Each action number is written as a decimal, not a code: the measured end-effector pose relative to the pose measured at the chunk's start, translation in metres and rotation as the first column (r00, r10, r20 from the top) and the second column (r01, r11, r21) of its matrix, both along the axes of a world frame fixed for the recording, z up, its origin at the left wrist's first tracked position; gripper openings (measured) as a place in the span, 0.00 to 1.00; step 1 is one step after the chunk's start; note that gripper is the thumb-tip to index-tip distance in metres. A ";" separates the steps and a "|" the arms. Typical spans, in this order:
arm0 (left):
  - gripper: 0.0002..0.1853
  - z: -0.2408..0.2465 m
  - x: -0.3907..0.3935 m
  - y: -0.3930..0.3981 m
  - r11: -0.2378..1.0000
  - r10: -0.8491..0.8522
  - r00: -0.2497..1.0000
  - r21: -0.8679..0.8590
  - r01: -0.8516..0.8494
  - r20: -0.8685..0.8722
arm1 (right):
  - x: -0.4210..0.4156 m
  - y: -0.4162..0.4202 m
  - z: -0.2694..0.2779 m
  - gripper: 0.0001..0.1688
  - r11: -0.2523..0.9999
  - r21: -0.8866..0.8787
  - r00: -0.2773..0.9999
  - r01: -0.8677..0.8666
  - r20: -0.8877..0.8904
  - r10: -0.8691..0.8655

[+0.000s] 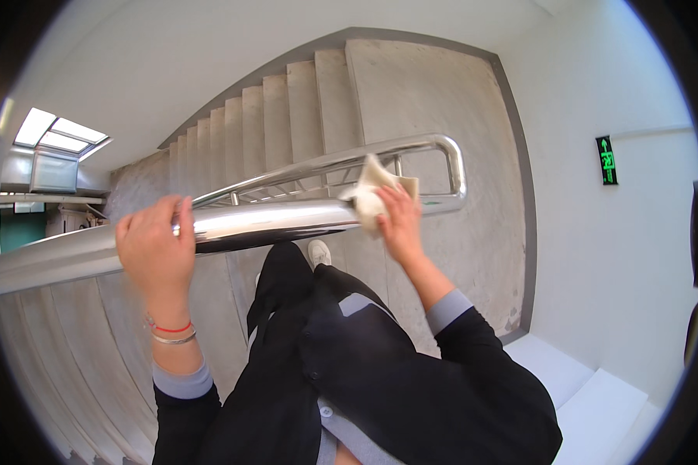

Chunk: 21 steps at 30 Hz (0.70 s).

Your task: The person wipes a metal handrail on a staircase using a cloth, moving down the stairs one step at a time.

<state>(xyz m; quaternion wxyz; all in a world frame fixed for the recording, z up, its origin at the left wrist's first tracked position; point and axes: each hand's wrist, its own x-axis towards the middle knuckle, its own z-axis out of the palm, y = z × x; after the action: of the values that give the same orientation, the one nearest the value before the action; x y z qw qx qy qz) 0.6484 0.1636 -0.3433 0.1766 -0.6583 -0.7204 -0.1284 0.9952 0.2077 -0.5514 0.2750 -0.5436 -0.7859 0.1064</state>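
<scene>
A polished metal stair handrail (273, 221) runs across in front of me and bends back in a loop at its right end. My left hand (157, 244) grips the rail on the left, fingers wrapped over its top. Toward the loop, my right hand (400, 221) presses a cream cloth (375, 195) against the rail. The cloth drapes over the tube, and one corner sticks up above it. My right palm and the underside of the rail there are hidden.
Concrete stairs (276, 113) rise beyond the rail to a landing (430, 93); more steps (81, 349) lie at lower left. A lit green exit sign (606, 160) hangs on the right wall (564, 232). A window (61, 131) shows at far left. My shoe (320, 253) stands below the rail.
</scene>
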 end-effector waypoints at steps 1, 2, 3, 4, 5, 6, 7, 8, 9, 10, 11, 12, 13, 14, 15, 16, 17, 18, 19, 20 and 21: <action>0.08 0.001 -0.001 0.003 1.000 -0.015 1.000 0.018 0.015 0.000 | 0.034 0.012 -0.031 0.20 0.991 -0.125 0.999 0.037 -0.019 -0.039; 0.08 0.001 -0.001 0.005 0.999 -0.030 1.000 0.030 0.030 -0.002 | 0.065 0.026 -0.056 0.20 0.965 -0.255 0.996 0.070 -0.034 -0.081; 0.08 -0.002 -0.002 0.004 0.999 -0.042 0.999 0.035 0.042 0.002 | 0.081 0.043 -0.054 0.21 0.911 -0.388 0.986 0.143 0.130 -0.100; 0.08 -0.003 -0.002 0.003 0.998 -0.039 0.999 0.044 0.039 0.000 | 0.088 0.059 -0.048 0.22 0.836 -0.494 0.951 0.240 0.294 -0.099; 0.08 -0.005 -0.002 0.002 0.998 -0.037 0.999 0.053 0.037 -0.001 | 0.082 0.070 -0.047 0.23 0.839 -0.525 0.953 0.144 0.303 0.026; 0.08 -0.006 -0.002 0.002 0.997 -0.034 0.999 0.066 0.034 -0.004 | 0.070 0.081 -0.045 0.24 0.832 -0.553 0.940 0.047 0.307 0.151; 0.08 -0.005 -0.002 0.001 0.997 -0.031 0.999 0.071 0.031 0.007 | 0.053 0.086 -0.042 0.25 0.809 -0.586 0.911 -0.052 0.305 0.279; 0.08 -0.005 -0.001 -0.001 0.997 -0.021 1.000 0.072 0.020 0.016 | 0.014 0.084 -0.011 0.26 0.733 -0.677 0.937 -0.074 0.204 0.284; 0.08 -0.007 0.000 -0.004 0.997 -0.008 1.000 0.073 0.007 0.025 | -0.027 0.080 0.028 0.28 0.646 -0.756 0.955 -0.106 0.104 0.278; 0.08 -0.009 0.000 -0.003 0.997 -0.008 0.999 0.073 0.005 0.033 | -0.052 0.070 0.055 0.29 0.681 -0.720 0.964 -0.135 0.063 0.258; 0.07 -0.010 0.000 -0.001 0.998 -0.013 0.999 0.070 0.011 0.040 | -0.066 0.060 0.068 0.30 0.713 -0.683 0.972 -0.159 0.017 0.233; 0.07 -0.008 -0.002 -0.001 0.998 -0.025 0.999 0.061 0.022 0.040 | -0.061 0.059 0.055 0.31 0.709 -0.689 0.983 -0.148 -0.021 0.184; 0.07 -0.008 -0.004 -0.002 0.998 -0.023 0.999 0.064 0.022 0.026 | -0.050 0.064 0.043 0.33 0.706 -0.700 0.987 -0.109 0.006 0.158; 0.07 -0.008 -0.004 -0.001 0.997 -0.029 0.999 0.075 0.027 0.018 | -0.027 0.081 0.016 0.34 0.611 -0.788 0.988 -0.084 0.015 0.155; 0.07 -0.008 -0.002 -0.001 0.996 -0.033 0.999 0.079 0.032 0.015 | -0.006 0.098 -0.002 0.35 0.498 -0.866 0.988 -0.053 0.027 0.152; 0.07 -0.011 -0.001 -0.002 0.995 -0.037 0.999 0.094 0.035 0.013 | 0.006 0.107 0.002 0.37 0.309 -0.951 0.997 -0.005 0.020 0.078; 0.08 -0.012 -0.002 -0.001 0.993 -0.044 0.999 0.110 0.042 0.009 | 0.015 0.114 -0.012 0.37 0.300 -0.954 0.995 0.003 0.033 0.095; 0.08 -0.011 -0.005 0.000 0.991 -0.034 0.999 0.127 0.034 -0.006 | 0.003 0.108 0.003 0.33 0.476 -0.879 0.969 -0.043 0.080 0.236; 0.08 -0.009 -0.006 0.001 0.991 -0.032 0.999 0.127 0.033 -0.010 | -0.020 0.095 0.024 0.29 0.623 -0.773 0.921 -0.122 0.146 0.361; 0.09 -0.009 -0.004 0.002 0.992 -0.033 0.999 0.124 0.035 -0.014 | -0.046 0.084 0.040 0.27 0.600 -0.794 0.970 -0.096 0.061 0.236; 0.09 -0.010 -0.004 0.002 0.992 -0.036 0.999 0.118 0.037 -0.013 | -0.064 0.068 0.050 0.29 0.717 -0.668 0.962 -0.198 0.009 0.274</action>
<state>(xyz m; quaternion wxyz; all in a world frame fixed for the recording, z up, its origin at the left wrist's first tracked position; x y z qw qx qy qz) 0.6448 0.1653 -0.3531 0.2168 -0.6604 -0.6985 -0.1704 0.9316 0.2754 -0.5012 0.0064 -0.5055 -0.7735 0.3823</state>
